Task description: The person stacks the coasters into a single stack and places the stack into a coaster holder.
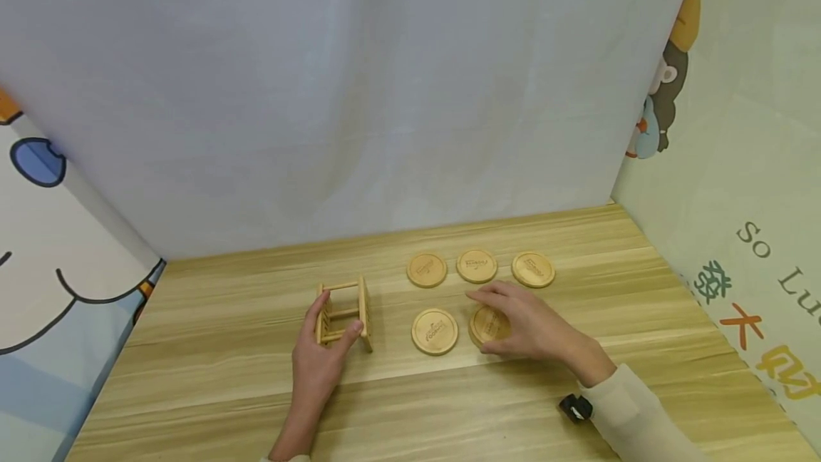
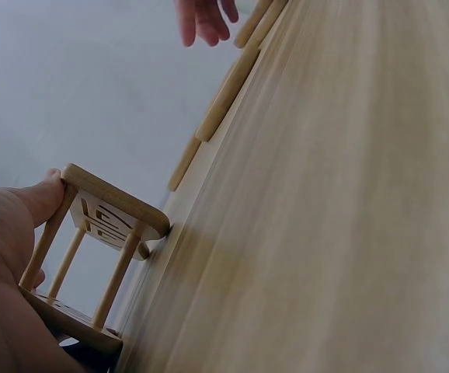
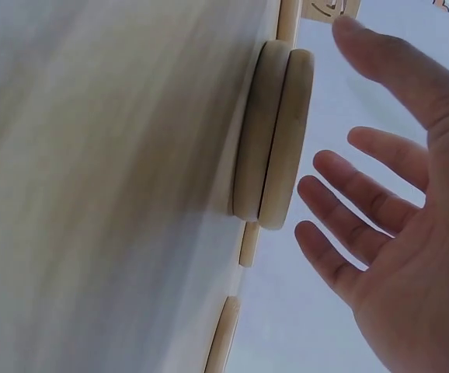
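My left hand (image 1: 316, 371) grips a small wooden coaster holder (image 1: 364, 309), thumb on one slatted side and fingers on the other. In the left wrist view this holder (image 2: 116, 210) shows cut-out side panels joined by thin rods, standing on the table. Over a stack of two round wooden coasters (image 1: 487, 324) hovers my right hand (image 1: 537, 323), its fingers spread and relaxed. The right wrist view shows a gap between those fingers and the stacked coasters (image 3: 287, 140). Just left of the stack lies another engraved coaster (image 1: 435, 331).
Behind the stack, three more coasters, left (image 1: 426, 270), middle (image 1: 477, 266) and right (image 1: 534, 269), lie in a row on the wood-grain table (image 1: 212, 369). A pale curtain (image 1: 385, 91) closes off the back, and a printed green sheet (image 1: 737, 184) hangs at the right.
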A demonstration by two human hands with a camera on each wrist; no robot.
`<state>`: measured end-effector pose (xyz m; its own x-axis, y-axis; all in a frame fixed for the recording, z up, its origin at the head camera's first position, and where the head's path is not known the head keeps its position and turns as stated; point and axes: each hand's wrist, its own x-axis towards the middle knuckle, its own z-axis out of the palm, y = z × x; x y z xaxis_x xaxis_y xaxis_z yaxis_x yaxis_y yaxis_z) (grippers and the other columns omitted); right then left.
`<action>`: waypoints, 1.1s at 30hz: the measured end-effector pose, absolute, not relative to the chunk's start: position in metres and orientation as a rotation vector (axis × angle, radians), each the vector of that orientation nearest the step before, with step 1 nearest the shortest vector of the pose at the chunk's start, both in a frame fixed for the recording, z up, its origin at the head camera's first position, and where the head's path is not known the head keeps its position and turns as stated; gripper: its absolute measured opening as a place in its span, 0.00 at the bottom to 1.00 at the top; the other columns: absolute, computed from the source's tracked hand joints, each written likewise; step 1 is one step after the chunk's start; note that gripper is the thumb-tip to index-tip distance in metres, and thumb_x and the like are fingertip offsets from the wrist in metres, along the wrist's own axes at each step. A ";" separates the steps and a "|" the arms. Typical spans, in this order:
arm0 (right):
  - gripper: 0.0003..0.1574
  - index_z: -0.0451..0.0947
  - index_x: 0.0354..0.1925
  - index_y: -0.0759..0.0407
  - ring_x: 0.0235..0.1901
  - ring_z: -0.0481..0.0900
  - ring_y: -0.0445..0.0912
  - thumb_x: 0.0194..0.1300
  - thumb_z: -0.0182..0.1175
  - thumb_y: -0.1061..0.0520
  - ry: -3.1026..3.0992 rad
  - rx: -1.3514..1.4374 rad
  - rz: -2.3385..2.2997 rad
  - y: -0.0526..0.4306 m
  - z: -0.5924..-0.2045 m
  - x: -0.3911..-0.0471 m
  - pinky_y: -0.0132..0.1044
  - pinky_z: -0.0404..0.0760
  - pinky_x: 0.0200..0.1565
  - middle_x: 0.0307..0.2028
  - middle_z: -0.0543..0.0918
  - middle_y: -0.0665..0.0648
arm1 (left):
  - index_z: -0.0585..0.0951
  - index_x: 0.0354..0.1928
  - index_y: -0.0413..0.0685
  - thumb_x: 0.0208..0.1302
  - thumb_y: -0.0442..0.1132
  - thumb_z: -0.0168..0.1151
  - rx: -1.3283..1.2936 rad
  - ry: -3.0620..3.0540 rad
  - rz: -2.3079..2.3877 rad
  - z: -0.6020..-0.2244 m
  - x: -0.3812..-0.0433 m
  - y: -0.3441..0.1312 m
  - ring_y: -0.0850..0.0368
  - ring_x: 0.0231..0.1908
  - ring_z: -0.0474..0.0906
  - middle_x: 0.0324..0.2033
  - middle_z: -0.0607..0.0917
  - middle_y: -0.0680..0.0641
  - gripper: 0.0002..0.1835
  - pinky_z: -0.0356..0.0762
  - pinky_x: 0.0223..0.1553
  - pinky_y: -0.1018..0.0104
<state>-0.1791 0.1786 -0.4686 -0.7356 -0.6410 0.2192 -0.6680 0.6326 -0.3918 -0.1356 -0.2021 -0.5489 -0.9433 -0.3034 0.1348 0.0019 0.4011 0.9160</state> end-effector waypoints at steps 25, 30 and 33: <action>0.56 0.78 0.76 0.60 0.62 0.84 0.58 0.54 0.89 0.46 -2.714 1.190 0.700 0.150 -0.469 -0.183 0.59 0.82 0.65 0.63 0.86 0.59 | 0.71 0.83 0.59 0.68 0.54 0.81 0.272 -2.372 -1.561 -0.517 -0.122 -0.187 0.23 0.79 0.62 0.81 0.69 0.31 0.45 0.62 0.74 0.22; 0.57 0.79 0.75 0.61 0.59 0.84 0.56 0.52 0.90 0.47 -2.703 1.194 0.731 0.143 -0.470 -0.183 0.58 0.82 0.64 0.61 0.86 0.58 | 0.69 0.84 0.57 0.70 0.52 0.80 0.304 -2.421 -1.566 -0.509 -0.121 -0.186 0.23 0.80 0.61 0.82 0.67 0.30 0.45 0.62 0.74 0.21; 0.57 0.79 0.75 0.61 0.59 0.84 0.56 0.52 0.90 0.47 -2.700 1.200 0.728 0.138 -0.471 -0.182 0.58 0.82 0.64 0.61 0.86 0.58 | 0.67 0.85 0.55 0.71 0.50 0.79 0.316 -2.438 -1.596 -0.506 -0.120 -0.187 0.25 0.82 0.58 0.83 0.65 0.31 0.46 0.60 0.76 0.22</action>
